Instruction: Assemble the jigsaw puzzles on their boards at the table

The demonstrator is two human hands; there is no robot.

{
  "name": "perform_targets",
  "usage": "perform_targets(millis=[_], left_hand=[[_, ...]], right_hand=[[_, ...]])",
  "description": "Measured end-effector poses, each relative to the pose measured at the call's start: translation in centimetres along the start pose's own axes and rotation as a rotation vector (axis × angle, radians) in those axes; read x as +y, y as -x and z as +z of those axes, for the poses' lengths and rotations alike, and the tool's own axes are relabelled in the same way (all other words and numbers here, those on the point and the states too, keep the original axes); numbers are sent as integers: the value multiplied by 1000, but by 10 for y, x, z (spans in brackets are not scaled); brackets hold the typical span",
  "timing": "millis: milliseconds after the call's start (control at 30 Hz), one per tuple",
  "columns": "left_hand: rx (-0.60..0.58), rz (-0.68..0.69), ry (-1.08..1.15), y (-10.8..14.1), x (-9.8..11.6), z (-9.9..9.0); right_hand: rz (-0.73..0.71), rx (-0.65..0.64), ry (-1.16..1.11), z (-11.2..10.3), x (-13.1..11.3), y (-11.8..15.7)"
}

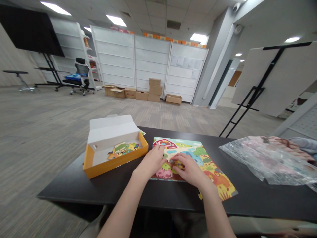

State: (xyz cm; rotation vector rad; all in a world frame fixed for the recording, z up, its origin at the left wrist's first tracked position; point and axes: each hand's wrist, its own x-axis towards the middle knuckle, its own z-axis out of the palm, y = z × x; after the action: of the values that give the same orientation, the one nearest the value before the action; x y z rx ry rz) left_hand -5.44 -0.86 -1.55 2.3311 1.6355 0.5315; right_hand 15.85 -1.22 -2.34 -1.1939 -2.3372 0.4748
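A colourful picture puzzle sheet [215, 175] with a red barn and cartoon animals lies flat on the black table. My left hand [155, 160] rests over its left part, just below the barn, fingers pointing forward and thumb toward the middle. Close beside it, my right hand [187, 168] is over the middle of the sheet with curled fingers at a small yellowish patch; whether it holds a piece is hidden. To the left stands an open yellow box [116, 167] with a white lid raised, holding several loose puzzle pieces [123, 149].
Clear plastic bags [267, 160] with pinkish contents lie on the right of the black table [111, 191]. A small yellow piece [200, 195] sits near the front edge, by my right forearm. Cardboard boxes [155, 90] and an office chair [80, 76] stand farther back.
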Motion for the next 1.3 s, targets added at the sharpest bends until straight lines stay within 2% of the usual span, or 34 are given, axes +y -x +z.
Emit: perform_targets(millis=[333, 600, 700, 767, 900, 967, 1033, 1167, 1233, 1300], left_hand=[[-1, 40, -75, 0, -2, 2], [13, 19, 115, 0, 0, 1], [52, 41, 144, 0, 5, -6], [118, 51, 133, 3, 5, -18], [331, -19, 79, 18, -14, -60], [430, -131, 10, 30, -32, -79], [463, -276, -80, 40, -53, -90], [407, -408, -196, 50, -80, -83], [424, -428, -268, 49, -79, -77], [518, -377, -293, 47, -68, -75]], right_hand=[[27, -12, 12, 0, -1, 0], [75, 10, -4, 0, 2, 2], [104, 17, -14, 1, 6, 2], [115, 26, -27, 0, 8, 2], [149, 61, 9, -5, 15, 5], [166, 79, 44, -9, 19, 6], [189, 89, 64, -15, 22, 8], [240, 33, 73, -22, 22, 9], [236, 5, 72, -23, 21, 9], [219, -13, 73, -23, 19, 9]])
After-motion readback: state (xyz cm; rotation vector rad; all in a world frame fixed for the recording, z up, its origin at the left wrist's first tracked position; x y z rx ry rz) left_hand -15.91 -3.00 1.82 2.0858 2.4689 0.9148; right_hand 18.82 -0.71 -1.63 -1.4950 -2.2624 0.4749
